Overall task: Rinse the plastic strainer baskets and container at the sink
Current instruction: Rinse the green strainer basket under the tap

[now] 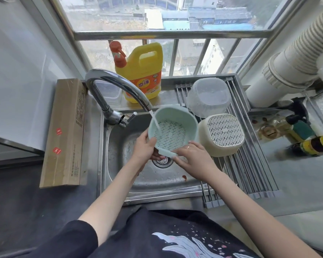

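sink (119, 175): basin under both hands, catching runoff.
rack (250, 174): right of the grip; clear container (209, 97) and cream basket (222, 135) lie upturned, likely draining.
green basket (172, 130): tilted towards the tap stream (155, 121) so water hits the mesh.
left hand (145, 146): clasping the near-left rim.
right hand (192, 159): gripping the near lip, steadying it.

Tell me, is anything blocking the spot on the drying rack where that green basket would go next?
Partly. The cream strainer basket and clear container lie upside down on the rack's far end. The near bars look free, so the green basket, held by both hands, could probably go there.
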